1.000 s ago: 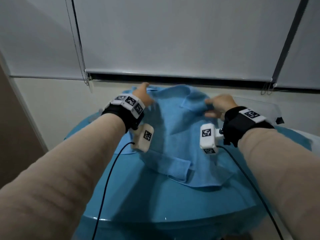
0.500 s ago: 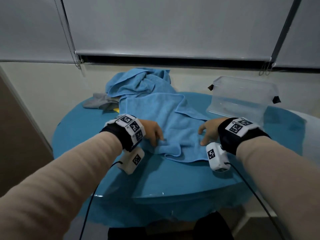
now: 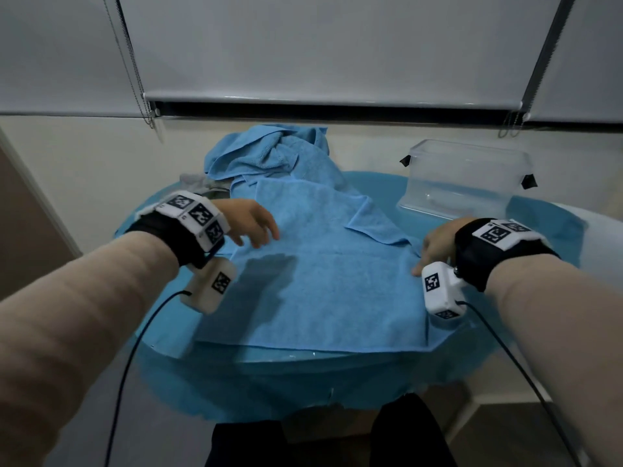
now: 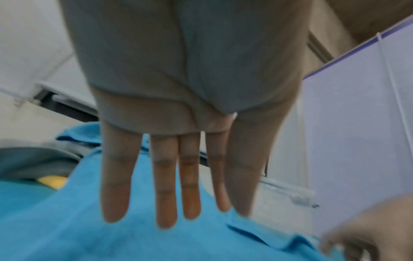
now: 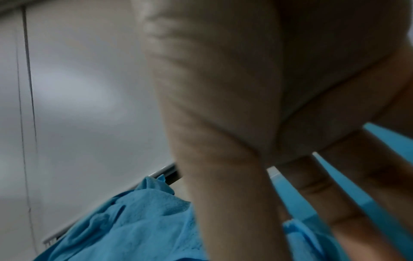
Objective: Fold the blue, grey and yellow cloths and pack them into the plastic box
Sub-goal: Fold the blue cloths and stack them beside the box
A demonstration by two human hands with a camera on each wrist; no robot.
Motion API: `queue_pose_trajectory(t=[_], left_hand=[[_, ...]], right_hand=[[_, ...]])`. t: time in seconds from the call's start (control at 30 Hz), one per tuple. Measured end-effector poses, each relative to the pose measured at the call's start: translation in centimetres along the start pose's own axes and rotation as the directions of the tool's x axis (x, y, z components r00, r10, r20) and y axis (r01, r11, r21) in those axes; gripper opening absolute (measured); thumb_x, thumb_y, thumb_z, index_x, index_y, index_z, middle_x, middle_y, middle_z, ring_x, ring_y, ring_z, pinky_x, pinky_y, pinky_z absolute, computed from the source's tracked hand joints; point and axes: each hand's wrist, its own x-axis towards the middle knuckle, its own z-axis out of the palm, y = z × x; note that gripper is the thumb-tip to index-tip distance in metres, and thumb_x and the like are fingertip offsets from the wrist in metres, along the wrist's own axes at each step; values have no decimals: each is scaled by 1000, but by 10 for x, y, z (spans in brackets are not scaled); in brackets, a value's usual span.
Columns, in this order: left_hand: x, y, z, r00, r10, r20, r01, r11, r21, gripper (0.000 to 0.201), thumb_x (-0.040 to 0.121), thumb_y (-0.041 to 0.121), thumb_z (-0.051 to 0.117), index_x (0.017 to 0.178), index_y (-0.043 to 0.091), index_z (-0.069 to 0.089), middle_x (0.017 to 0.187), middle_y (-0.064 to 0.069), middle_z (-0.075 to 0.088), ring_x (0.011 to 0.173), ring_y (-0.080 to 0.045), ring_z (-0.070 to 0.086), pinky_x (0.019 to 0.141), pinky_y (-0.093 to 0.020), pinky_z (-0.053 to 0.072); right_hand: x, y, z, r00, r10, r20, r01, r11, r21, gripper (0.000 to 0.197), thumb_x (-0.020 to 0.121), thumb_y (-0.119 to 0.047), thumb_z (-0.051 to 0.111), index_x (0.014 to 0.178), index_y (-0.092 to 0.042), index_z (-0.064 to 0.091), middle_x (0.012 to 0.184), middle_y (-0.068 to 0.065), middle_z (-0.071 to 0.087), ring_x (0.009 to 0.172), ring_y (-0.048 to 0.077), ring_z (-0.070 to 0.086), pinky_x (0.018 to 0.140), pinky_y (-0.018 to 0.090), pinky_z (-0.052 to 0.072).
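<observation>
The blue cloth lies spread over the round blue table, its near half flat and its far end bunched up against the wall. My left hand hovers over the cloth's left side with straight fingers and holds nothing. My right hand rests spread on the cloth's right edge, fingers straight. A grey cloth lies behind my left wrist. A bit of yellow cloth peeks out under the grey cloth. The clear plastic box stands empty at the back right.
A wall with lowered roller blinds and their bead chains rises just behind the table. Cables hang from both wrist cameras toward the table's near edge. The table's near rim is right below the cloth's front hem.
The cloth, held up a second ago, was laid down and is now spread flat toward me. Both hands have let go and moved apart to the cloth's left and right sides.
</observation>
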Motion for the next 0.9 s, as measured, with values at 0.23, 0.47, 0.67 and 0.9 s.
queue_pose_trajectory(t=[0.23, 0.47, 0.67, 0.9], left_hand=[[9, 29, 50, 956, -95, 276, -32, 906, 423, 76, 85, 28, 67, 145, 40, 22, 156, 0, 15, 141, -23, 24, 96, -23, 35], [-2, 19, 40, 973, -183, 137, 88, 853, 515, 65, 88, 50, 54, 145, 24, 34, 148, -5, 36, 134, -20, 37, 103, -26, 29], [24, 18, 39, 998, -56, -42, 69, 887, 457, 72, 76, 46, 71, 134, 13, 44, 131, -6, 50, 114, -22, 50, 90, -28, 42], [46, 11, 45, 940, -282, 194, 99, 766, 635, 127, 61, 51, 81, 149, 33, -9, 159, -4, 1, 145, -28, 11, 114, -41, 25]], right_hand=[[-8, -21, 11, 990, -130, -59, 142, 939, 314, 101, 70, -23, 83, 149, -28, 21, 127, 3, 57, 98, 23, 64, 61, 22, 52], [3, -36, -5, 930, 0, -367, 235, 768, 595, 58, 75, -23, 79, 121, 0, 54, 121, 14, 60, 108, 30, 57, 86, 31, 46], [8, -15, 4, 981, -178, -78, 172, 612, 772, 121, 45, -30, 93, 147, -21, 29, 147, 10, 39, 128, 24, 44, 105, 33, 38], [62, 32, 19, 976, 120, -182, -131, 990, -48, 81, 40, -50, 69, 118, -48, 50, 131, -6, 57, 111, 29, 59, 86, 40, 51]])
